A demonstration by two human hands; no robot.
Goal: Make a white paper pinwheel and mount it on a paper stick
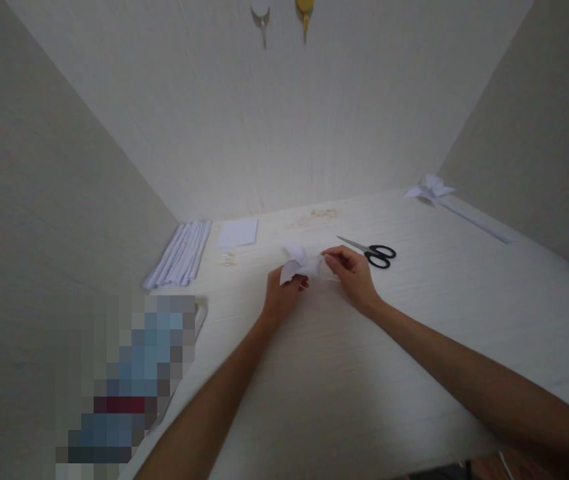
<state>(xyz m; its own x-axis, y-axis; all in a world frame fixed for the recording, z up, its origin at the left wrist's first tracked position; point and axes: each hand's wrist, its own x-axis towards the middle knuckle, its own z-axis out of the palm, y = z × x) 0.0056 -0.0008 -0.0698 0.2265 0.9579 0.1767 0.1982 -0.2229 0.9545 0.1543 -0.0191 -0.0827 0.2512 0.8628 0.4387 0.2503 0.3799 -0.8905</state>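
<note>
Left grip (283, 293) and right grip (356, 275) are holding one folded white paper (309, 266)

On the left, fingers are curling around the paper from below; on the right, thumb and fingertips are pinching its right edge. Whether they are also catching a thin strand cannot be told. Over the middle of the surface (414, 347), the paper is spreading petal-like flaps to the left and narrowing to the right.

Handling it well is probably calling for a light, steady left hold, pressing enough to stop the folds slipping without crushing the flaps. Small right-hand movements, staying close to the narrow part, should be giving the neatest control.

Just beyond the right grip, scissors (372, 252) are lying with blades pointing far left, so the knuckles are needing some care. Farther off, thin tan loops (325, 213) are lying loose. Toward the left, tiny pale pieces (227, 259) are sitting on the near side of square white paper (237, 233), and rolled white sticks (179, 257) are lying side by side. At the far right, a white paper flower (432, 189) is resting at the far end of a rolled stem (479, 221).
</note>
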